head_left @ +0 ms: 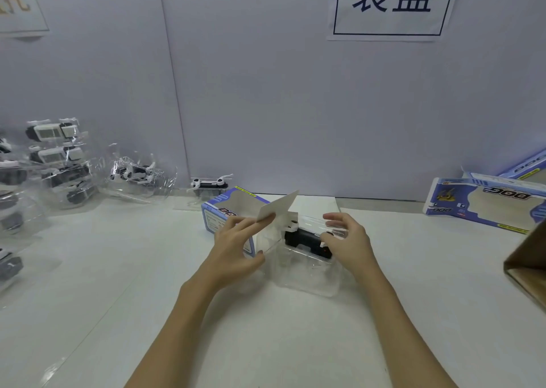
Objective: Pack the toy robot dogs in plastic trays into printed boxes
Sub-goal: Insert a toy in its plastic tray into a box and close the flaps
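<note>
Currently, one pack cycle is mid-way. The printed box (pixel 229 210) lies on its side near the table's (pixel 118 269) back edge, approx. centre, w/ its white end flap (pixel 277 207) raised. Left hand (pixel 236 245) steadies the box: fingertips pinch the flap's lower edge, thumb sits by the box mouth. The clear plastic tray (pixel 304 269) holding a black toy robot dog (pixel 307 241) sits just beside the open end, its near corner at the mouth; whether it is partly inside cannot be told. Right hand (pixel 348 240) rests on the tray's far end, fingers loosely spread and curved over the clear plastic, approx. a push position. Judgement: box opened and tray lined up, insertion and flap closure not yet done. Remaining stock: a pile of trayed dogs (pixel 56 163) along the left edge, one more trayed dog (pixel 136 175) at the back left, and a loose dog (pixel 209 184) against the back wall. Printed boxes (pixel 484 201) lie near the right back corner; whether they are filled cannot be told. A brown carton (pixel 529 266) stands at the right edge. Most units thus appear unpacked.
</note>
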